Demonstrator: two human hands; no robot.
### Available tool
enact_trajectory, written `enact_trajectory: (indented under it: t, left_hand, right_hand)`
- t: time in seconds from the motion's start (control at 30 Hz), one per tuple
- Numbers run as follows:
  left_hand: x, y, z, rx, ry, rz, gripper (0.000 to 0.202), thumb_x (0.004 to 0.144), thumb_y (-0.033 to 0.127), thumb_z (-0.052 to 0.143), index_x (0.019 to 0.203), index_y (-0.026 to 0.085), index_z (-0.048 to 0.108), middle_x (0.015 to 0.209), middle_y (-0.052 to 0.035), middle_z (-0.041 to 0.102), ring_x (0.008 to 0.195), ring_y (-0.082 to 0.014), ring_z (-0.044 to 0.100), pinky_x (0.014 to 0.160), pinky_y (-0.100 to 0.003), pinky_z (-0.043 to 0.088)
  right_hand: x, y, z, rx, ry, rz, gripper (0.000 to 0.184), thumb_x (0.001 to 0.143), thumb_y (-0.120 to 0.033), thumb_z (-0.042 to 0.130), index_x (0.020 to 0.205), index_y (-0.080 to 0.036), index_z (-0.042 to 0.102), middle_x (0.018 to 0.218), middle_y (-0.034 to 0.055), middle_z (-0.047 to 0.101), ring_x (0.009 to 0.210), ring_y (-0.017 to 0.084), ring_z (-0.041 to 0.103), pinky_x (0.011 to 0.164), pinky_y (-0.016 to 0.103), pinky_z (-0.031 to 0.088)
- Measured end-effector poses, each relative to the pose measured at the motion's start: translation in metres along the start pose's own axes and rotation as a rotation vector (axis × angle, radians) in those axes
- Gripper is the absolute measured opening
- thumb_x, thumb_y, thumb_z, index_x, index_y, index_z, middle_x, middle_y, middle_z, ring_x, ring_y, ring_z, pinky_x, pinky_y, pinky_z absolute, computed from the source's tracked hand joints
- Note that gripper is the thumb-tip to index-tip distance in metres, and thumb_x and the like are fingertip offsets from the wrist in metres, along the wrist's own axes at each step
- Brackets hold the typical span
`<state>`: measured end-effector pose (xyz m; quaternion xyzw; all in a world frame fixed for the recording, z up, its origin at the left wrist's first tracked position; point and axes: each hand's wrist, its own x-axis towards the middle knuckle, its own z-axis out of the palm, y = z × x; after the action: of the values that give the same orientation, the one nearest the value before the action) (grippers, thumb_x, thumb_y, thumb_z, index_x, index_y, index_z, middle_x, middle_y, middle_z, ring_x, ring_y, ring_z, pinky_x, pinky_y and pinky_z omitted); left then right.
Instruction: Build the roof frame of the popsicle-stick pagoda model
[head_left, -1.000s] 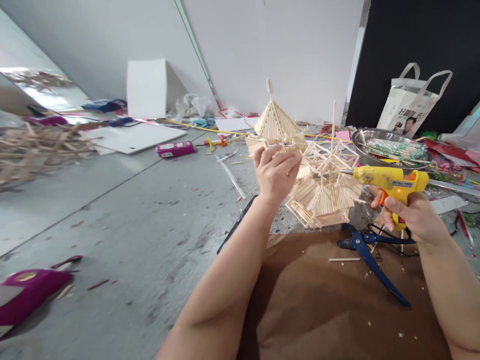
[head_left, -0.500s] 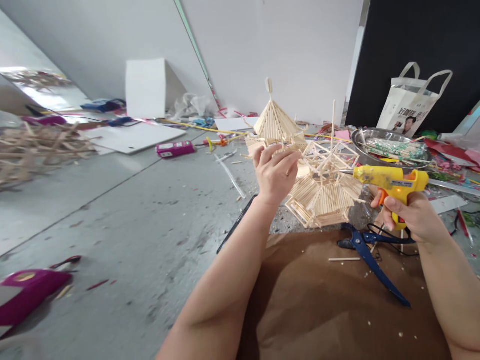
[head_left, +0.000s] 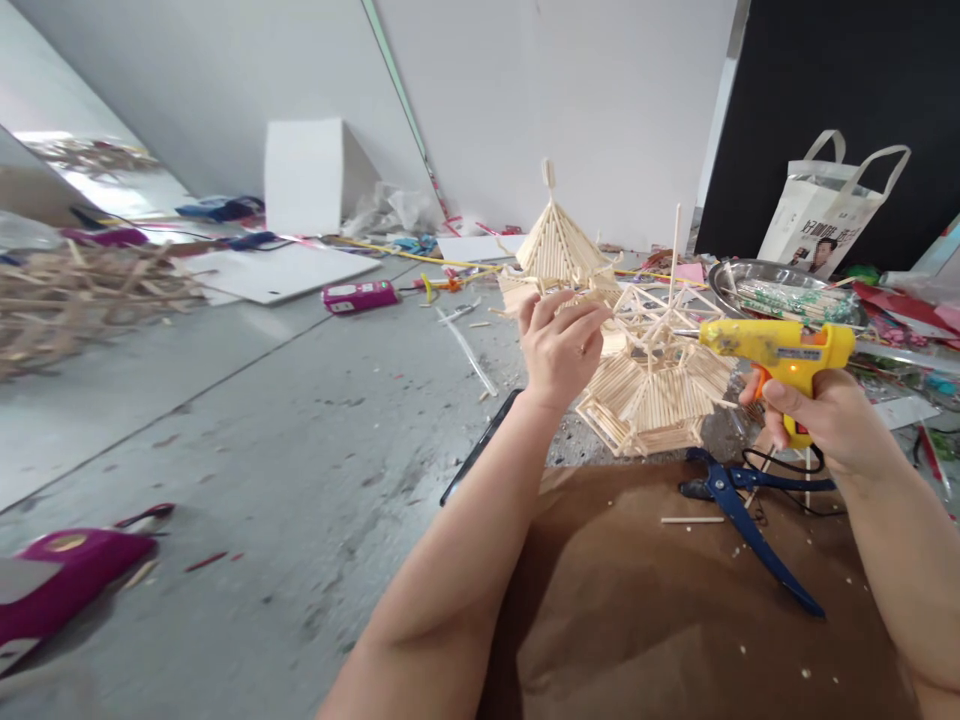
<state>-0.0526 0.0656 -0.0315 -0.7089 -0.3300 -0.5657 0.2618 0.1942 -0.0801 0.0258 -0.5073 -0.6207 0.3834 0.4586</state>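
My right hand [head_left: 832, 415] grips a yellow hot glue gun [head_left: 780, 345], its index finger by the orange trigger. The gun's metal nozzle points left, into the open stick frame on top of a wooden stick model [head_left: 649, 400] with sloped, roof-like panels. A single stick [head_left: 677, 250] stands upright from that frame. My left hand [head_left: 562, 345] is closed at the frame's left edge, its fingertips partly hidden against the sticks. Behind it rises a pointed stick roof [head_left: 559, 245]. Blue-handled cutters [head_left: 739, 510] lie on brown paper [head_left: 637, 600] below the model.
A loose stick [head_left: 691, 520] lies beside the cutters. At the back right are a metal bowl [head_left: 724, 300] with packaged sticks and a white bag [head_left: 817, 220]. Purple devices [head_left: 360, 297], a clear glue stick [head_left: 469, 350], white boards [head_left: 277, 275] and a stick heap [head_left: 90, 300] lie leftward.
The glue gun has moved slightly left and up, bringing its nozzle closer in to the stick frame. My left hand keeps its place at the frame, while the whole view has shifted a little.
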Motion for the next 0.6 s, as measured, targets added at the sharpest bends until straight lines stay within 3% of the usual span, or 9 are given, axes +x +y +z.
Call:
enact_trajectory:
  t: [0.23, 0.43, 0.6]
  left_hand:
    - [-0.001, -0.001, 0.001, 0.027, 0.014, 0.011, 0.027, 0.072, 0.013, 0.056, 0.084, 0.035, 0.064, 0.082, 0.0062, 0.07, 0.092, -0.0194, 0.058, 0.09, -0.039, 0.032]
    - [0.001, 0.0, 0.0, -0.014, -0.006, 0.015, 0.026, 0.074, 0.013, 0.054, 0.084, 0.035, 0.063, 0.084, 0.0064, 0.07, 0.094, -0.0197, 0.057, 0.09, -0.039, 0.031]
    - [0.001, 0.001, 0.0, -0.002, 0.007, 0.026, 0.025, 0.074, 0.013, 0.054, 0.083, 0.035, 0.063, 0.083, 0.0067, 0.07, 0.094, -0.0195, 0.057, 0.089, -0.038, 0.031]
  right_hand:
    - [0.046, -0.036, 0.017, -0.151, -0.05, -0.03, 0.024, 0.069, -0.039, 0.068, 0.08, -0.019, 0.06, 0.068, 0.0014, 0.062, 0.031, 0.005, 0.043, 0.028, 0.023, 0.034]
    - [0.074, -0.04, 0.025, -0.151, -0.097, -0.015, 0.026, 0.067, -0.025, 0.071, 0.09, -0.016, 0.063, 0.058, 0.001, 0.059, 0.029, 0.004, 0.041, 0.025, 0.02, 0.031]
    - [0.08, -0.039, 0.026, -0.127, -0.169, -0.002, 0.022, 0.069, -0.027, 0.07, 0.086, -0.016, 0.063, 0.055, -0.0011, 0.058, 0.028, 0.004, 0.042, 0.024, 0.017, 0.03]
